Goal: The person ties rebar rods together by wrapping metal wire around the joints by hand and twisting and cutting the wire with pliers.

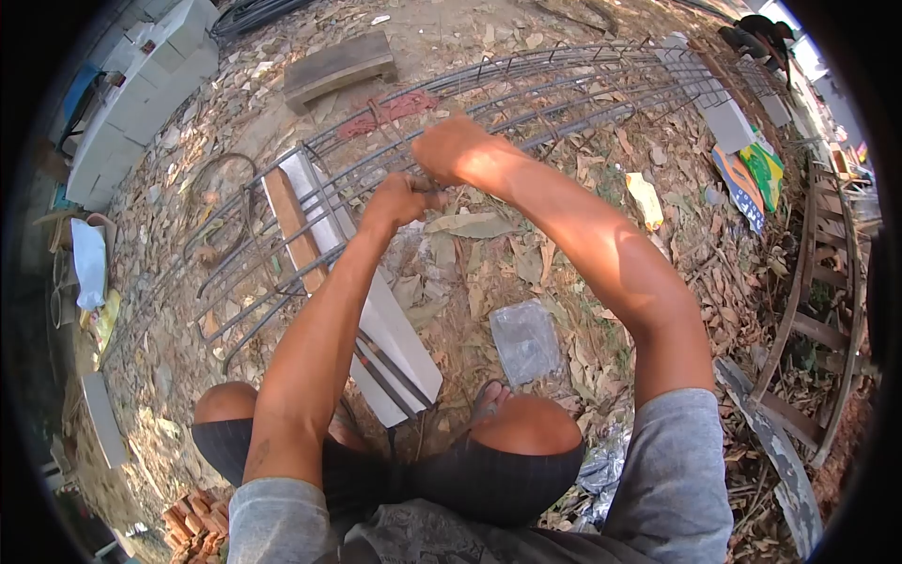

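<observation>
grey sleeves (672,461) right up close, bottom of the frame! up at upper centre, left hand (398,201) and right hand (455,150) work side by side at the steel cage (564,85), stretching from centre left to upper right. fingers curled, but whether either grip is clamped on a bar, i cannot tell.

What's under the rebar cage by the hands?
Under the cage: a white block and a wood strip, over leaf litter. The left hand and right hand hide what's directly below them; the left forearm covers some of the block.
</observation>
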`<state>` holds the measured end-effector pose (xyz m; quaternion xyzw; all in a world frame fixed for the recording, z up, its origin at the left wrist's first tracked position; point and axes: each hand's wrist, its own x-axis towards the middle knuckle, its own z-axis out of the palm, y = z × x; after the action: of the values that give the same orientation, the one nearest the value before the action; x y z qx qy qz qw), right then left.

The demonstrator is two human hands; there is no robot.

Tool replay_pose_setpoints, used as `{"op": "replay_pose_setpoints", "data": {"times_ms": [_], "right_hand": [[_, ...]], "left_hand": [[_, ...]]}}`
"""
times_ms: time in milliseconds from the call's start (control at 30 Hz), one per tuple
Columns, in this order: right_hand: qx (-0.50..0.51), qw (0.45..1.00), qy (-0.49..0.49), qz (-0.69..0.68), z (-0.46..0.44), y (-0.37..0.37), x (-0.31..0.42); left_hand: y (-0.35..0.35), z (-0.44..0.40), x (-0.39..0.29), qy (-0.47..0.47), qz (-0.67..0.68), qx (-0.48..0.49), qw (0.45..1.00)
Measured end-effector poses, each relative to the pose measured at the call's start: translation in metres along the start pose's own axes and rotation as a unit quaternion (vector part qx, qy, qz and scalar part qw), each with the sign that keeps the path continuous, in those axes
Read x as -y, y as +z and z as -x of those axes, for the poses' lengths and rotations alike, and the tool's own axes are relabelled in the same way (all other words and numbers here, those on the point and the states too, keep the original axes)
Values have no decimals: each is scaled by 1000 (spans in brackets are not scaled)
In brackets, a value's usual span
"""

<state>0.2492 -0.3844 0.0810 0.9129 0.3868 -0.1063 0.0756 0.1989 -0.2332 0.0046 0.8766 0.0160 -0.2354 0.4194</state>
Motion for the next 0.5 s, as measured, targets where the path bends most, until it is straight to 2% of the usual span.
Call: {"op": "replay_pose_setpoints", "data": {"times_ms": [167,267,300,367,400,467,500], "right_hand": [[19,993,78,-92,18,4,2],[24,968,146,-203,42,0,11],[-16,940,153,-306,49,15,11],[-102,850,159,-491,59,66,5],[-129,770,190,-596,61,84,13],[-171,565,239,-771,74,116,40],[-164,488,259,-817,75,116,51]], "left_hand": [[0,8,-6,5,-22,-7,1000],[-5,13,-14,9,-25,18,999],[-7,14,-15,12,-24,30,999],[-7,7,-8,4,-19,46,999],[-8,3,-6,1,-17,52,998],[-9,1,-6,-6,-12,54,998],[-8,0,-3,-11,-10,57,998]]}}
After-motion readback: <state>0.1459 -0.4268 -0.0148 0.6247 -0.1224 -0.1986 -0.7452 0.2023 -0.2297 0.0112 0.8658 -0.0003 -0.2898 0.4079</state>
